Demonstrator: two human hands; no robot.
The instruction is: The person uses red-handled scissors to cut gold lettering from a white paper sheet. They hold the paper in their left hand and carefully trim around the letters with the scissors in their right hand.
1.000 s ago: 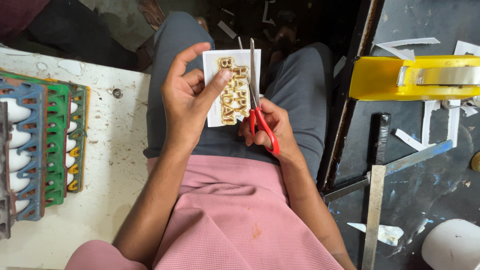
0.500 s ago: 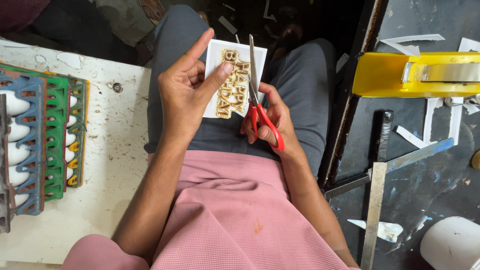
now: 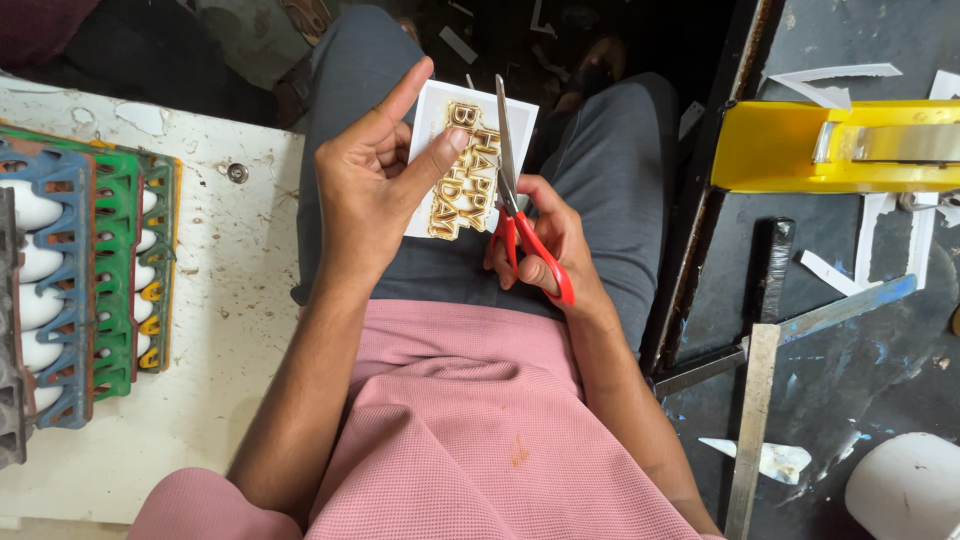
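While stacked egg trays (image 3: 90,270) of blue and green moulded plastic sit on the stained white counter (image 3: 225,330) at the left, white eggs (image 3: 35,262) fill their cups, though the grey tray at the very edge is too cut off to tell its contents. Over the lap, the left hand (image 3: 370,185) pinches a small white card (image 3: 478,150) with glossy gold lettering: thumb pressed flat on its face, forefinger stretched up along the left edge, the other fingers curled behind. Beside it, the right hand (image 3: 545,250) has its fingers through the red plastic loops of a pair of scissors (image 3: 520,205), whose thin steel blades look nearly closed along the card's right side. On the dark counter at the right stand a yellow tape dispenser (image 3: 770,150) and a flat metal ruler (image 3: 752,425) among white paper scraps.
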